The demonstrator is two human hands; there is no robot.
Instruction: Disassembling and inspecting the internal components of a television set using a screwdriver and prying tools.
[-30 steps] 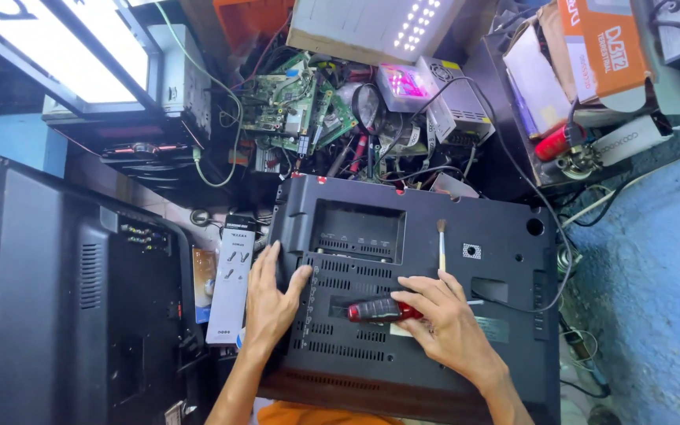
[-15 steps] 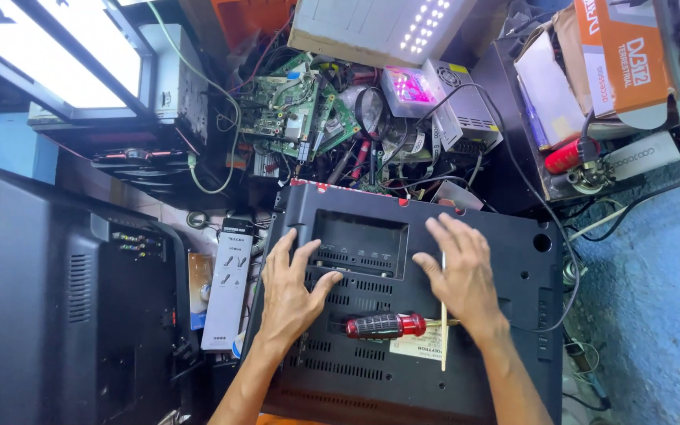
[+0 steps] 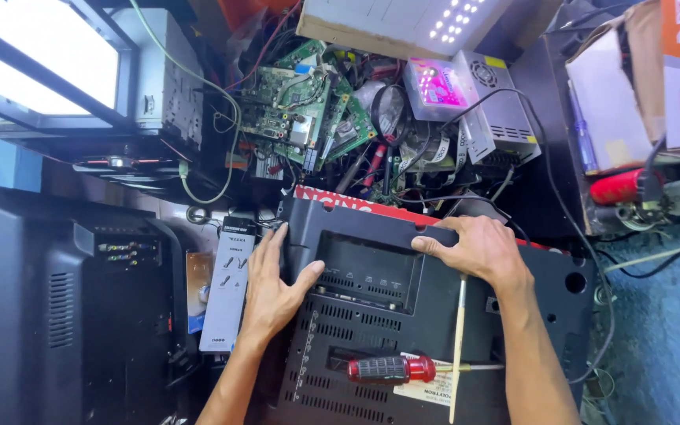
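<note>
Your left hand (image 3: pixel 271 293) lies flat on the black back cover's (image 3: pixel 403 315) left edge; your right hand (image 3: pixel 478 248) apparently grips its far edge, nearer the top.

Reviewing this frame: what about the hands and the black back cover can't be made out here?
Head view only:
- Left hand: fingertips curl over the black back cover edge, so their grip is hidden.
- Right hand: palm side hidden by its own back.
- Cover's lower part: cut off by the bottom edge.
- Screwdriver: its tip cannot be made out.
- Circuit boards: parts too small to tell.
</note>
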